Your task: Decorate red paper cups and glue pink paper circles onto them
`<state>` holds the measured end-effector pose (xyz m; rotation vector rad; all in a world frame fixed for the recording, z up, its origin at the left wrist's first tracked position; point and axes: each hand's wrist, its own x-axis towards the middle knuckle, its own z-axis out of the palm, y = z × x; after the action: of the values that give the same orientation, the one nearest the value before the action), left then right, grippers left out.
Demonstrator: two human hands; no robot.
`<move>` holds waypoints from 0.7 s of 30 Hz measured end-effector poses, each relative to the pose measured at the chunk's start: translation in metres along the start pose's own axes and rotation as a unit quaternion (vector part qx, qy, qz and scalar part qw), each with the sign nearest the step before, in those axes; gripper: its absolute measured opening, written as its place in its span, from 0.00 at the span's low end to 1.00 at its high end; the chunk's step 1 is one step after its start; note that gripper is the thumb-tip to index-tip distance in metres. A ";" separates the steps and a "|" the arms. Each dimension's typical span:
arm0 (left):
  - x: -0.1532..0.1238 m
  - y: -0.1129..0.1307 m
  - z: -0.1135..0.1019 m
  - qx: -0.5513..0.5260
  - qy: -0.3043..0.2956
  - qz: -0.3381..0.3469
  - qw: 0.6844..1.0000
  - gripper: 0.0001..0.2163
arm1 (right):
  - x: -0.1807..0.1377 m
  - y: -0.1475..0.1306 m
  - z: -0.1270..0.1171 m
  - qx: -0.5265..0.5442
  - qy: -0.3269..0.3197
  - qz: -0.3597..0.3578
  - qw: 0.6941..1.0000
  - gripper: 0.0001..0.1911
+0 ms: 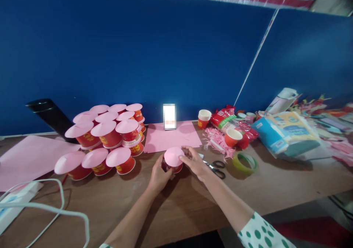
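Note:
A red paper cup (178,169) stands upside down on the table in front of me, with a round pink paper disc (173,156) on top of it. My left hand (161,174) is wrapped round the cup's left side, thumb at the front. On the right, my right hand (193,161) has its thumb on the disc's edge and its other fingers curled behind, so the disc is pinched there. Part of the cup is hidden by my fingers. Left of my hands stand several red cups with pink paper tops (120,157), some stacked in tiers.
Pink paper sheets (154,137) lie behind my hands, near a bright phone-like screen (169,116). To the right are scissors (217,169), green tape (245,162), stacked cups (204,119) and a tissue pack (286,132). A black bottle (52,117) and power strip (18,204) are left.

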<state>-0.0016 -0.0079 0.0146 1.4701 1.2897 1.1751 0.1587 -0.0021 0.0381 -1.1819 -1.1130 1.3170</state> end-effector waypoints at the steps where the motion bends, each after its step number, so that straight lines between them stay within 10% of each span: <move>1: 0.000 0.000 0.000 -0.002 -0.001 -0.001 1.000 0.24 | 0.000 0.000 0.000 -0.002 0.000 0.001 1.000 0.25; 21: -0.003 0.000 -0.006 -0.035 0.006 0.003 0.999 0.24 | -0.016 0.007 -0.013 -0.148 -0.091 -0.111 0.978 0.36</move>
<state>-0.0073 -0.0113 0.0152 1.4198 1.2413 1.2234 0.1708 -0.0186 0.0315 -1.1252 -1.5703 1.1274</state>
